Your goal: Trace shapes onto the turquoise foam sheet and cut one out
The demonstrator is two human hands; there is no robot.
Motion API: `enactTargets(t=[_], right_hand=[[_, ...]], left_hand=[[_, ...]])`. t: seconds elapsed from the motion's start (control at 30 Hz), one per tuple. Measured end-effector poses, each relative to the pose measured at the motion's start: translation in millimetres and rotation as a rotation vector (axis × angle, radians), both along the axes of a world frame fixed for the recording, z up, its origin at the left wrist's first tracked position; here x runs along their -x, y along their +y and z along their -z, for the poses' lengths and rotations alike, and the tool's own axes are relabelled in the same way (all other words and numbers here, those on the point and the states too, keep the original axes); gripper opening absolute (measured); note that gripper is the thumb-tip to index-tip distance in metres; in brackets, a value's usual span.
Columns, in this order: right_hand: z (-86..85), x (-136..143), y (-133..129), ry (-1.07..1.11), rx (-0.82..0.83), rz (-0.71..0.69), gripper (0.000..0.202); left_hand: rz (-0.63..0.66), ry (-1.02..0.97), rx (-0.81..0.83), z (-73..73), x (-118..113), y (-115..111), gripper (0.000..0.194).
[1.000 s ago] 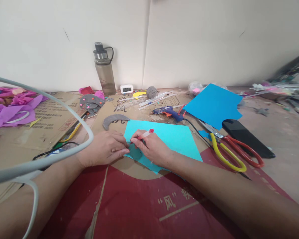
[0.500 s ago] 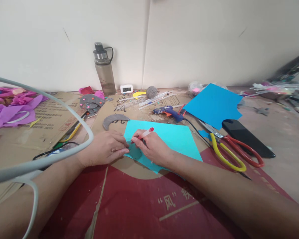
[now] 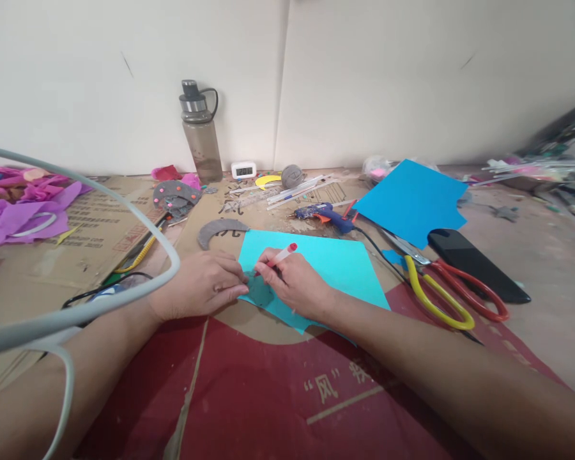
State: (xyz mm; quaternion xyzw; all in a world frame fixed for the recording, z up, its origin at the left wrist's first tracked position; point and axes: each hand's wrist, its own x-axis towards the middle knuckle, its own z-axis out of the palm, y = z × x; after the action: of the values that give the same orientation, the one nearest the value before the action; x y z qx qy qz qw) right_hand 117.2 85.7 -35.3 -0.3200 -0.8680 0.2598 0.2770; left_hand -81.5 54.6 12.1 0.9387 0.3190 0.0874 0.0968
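My right hand (image 3: pixel 292 284) is closed around a pen (image 3: pixel 286 252) with a pale barrel and a red end. The pen leans up to the right over a turquoise paper sheet (image 3: pixel 335 265), near its left edge; the fingers partly hide its tip. My left hand (image 3: pixel 204 284) lies low at the sheet's left edge, with fingers stretched forward and fingertips pressing on the paper. Shadow from the hands darkens the paper between them. Just beyond my left hand is a grey crescent-shaped piece (image 3: pixel 220 231), beside the sheet's upper left corner.
Scissors (image 3: pixel 441 294) with yellow and red handles lie at right, beside a black phone (image 3: pixel 474 265) and blue paper (image 3: pixel 412 201). Behind are a blue glue gun (image 3: pixel 328 216), glue sticks (image 3: pixel 299 193), a small clock (image 3: pixel 243 170) and a bottle (image 3: pixel 201 137). A white tube (image 3: pixel 167 255) crosses the left.
The pen has shifted very slightly to the right with my right hand. My left hand and the turquoise sheet stay where they were.
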Motion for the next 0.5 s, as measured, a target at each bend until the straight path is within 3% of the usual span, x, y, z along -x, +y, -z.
enactTargets(t=[0.5], right_hand=[[2.3,-0.1,-0.5,0.027,-0.001,-0.024,0.026]], left_hand=[[-0.014,-0.003,0.020,0.7,0.2,0.3,0.027]])
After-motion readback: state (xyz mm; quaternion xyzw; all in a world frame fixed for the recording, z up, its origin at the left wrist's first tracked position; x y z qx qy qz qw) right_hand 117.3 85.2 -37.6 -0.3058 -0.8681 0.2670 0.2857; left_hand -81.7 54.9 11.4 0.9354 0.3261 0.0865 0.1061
